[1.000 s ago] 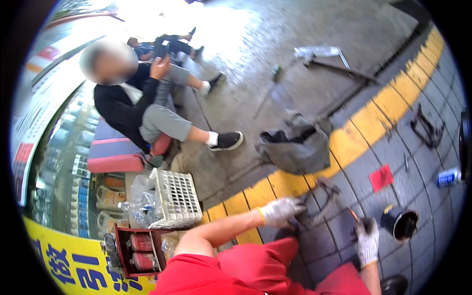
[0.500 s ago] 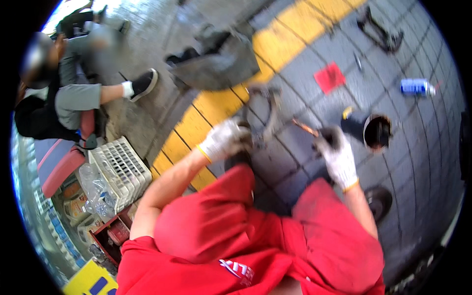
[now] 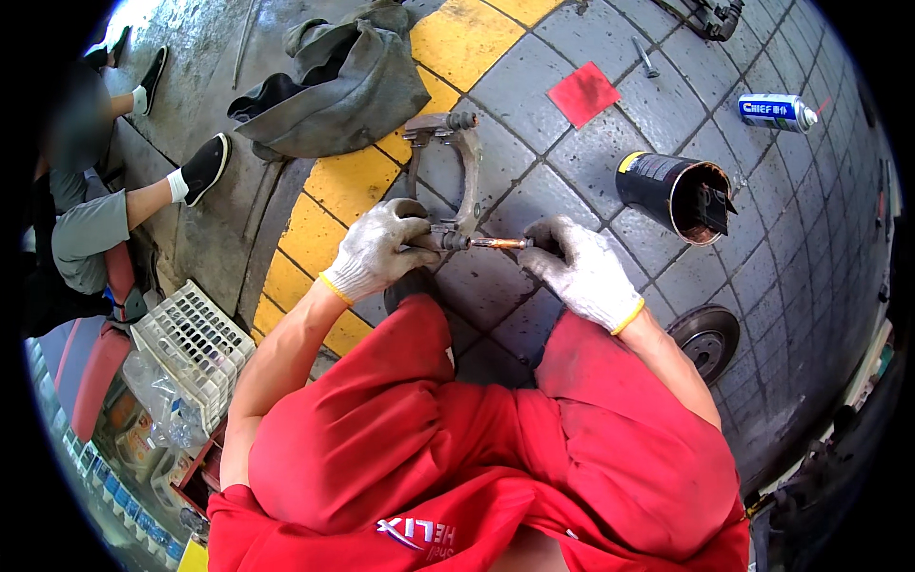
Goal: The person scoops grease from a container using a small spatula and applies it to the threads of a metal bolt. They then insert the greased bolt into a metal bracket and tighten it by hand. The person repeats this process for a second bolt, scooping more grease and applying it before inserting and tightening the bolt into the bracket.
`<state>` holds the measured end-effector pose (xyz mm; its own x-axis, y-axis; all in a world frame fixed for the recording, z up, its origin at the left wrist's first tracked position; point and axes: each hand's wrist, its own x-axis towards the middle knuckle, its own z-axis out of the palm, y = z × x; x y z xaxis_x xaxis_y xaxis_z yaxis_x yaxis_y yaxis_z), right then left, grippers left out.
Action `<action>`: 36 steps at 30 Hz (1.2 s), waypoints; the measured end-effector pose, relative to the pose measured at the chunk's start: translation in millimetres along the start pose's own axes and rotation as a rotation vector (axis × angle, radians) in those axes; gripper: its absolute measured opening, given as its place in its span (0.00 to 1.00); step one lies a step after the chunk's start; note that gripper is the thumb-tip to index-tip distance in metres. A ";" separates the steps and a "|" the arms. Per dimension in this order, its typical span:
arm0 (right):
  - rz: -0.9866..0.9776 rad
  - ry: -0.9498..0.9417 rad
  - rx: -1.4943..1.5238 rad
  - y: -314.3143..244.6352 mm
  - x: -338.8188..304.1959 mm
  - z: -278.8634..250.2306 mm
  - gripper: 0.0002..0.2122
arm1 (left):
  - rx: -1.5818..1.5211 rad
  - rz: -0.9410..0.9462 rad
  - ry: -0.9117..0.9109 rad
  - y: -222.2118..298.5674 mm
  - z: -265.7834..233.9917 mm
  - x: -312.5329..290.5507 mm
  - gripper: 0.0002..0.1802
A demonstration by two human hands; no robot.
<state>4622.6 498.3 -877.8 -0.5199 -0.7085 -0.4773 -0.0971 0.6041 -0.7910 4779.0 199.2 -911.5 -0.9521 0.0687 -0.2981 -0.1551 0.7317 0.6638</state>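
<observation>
My left hand, in a dirty white work glove, is closed round the near end of a metal brake caliper bracket. The bracket stands out away from me, its far end above the floor tiles. Between the fingers of my gloved right hand is a slide pin smeared with copper-coloured grease. It lies level, in line with the dark rubber boot at the bracket's near end, and its left tip meets the boot. How deep the tip sits inside, I cannot tell.
An open black can with brown grease lies tipped at right. Beyond are a blue-and-white spray can, a red square and a bolt. A brake disc is by my right knee. Grey cloth, a white crate and a seated person's leg are left.
My right hand has brought the slide pin leftward from clear of the bracket to its boot. The left hand keeps hold of the bracket. The whole view has shifted.
</observation>
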 end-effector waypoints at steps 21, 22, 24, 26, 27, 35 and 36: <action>-0.370 0.055 -0.122 13.6 30.6 33.3 0.13 | -0.044 0.014 -0.025 0.9 0.5 8.1 0.18; -0.373 0.050 -0.128 14.1 31.1 33.4 0.13 | -0.034 0.024 -0.029 1.2 0.4 9.0 0.18; -0.278 0.002 -0.083 11.3 32.3 34.2 0.13 | -0.016 0.044 -0.036 1.9 0.3 10.3 0.18; -0.149 -0.064 -0.042 2.6 35.2 33.6 0.14 | -0.009 0.049 -0.045 1.8 0.9 10.3 0.17; -0.066 -0.104 -0.024 -3.3 37.3 31.4 0.15 | -0.006 0.052 -0.050 1.8 1.2 10.3 0.17; 0.106 -0.144 0.066 -2.3 45.5 34.0 0.21 | 0.029 0.062 0.073 2.3 5.5 5.7 0.19; 0.151 -0.125 0.136 -5.3 45.6 29.9 0.22 | 0.019 0.081 0.119 3.8 4.5 5.5 0.19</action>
<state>4624.8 451.9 -906.8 -0.4095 -0.6587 -0.6312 0.0933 0.6580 -0.7472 4774.3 205.4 -913.8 -0.9860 0.0484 -0.1598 -0.0721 0.7399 0.6689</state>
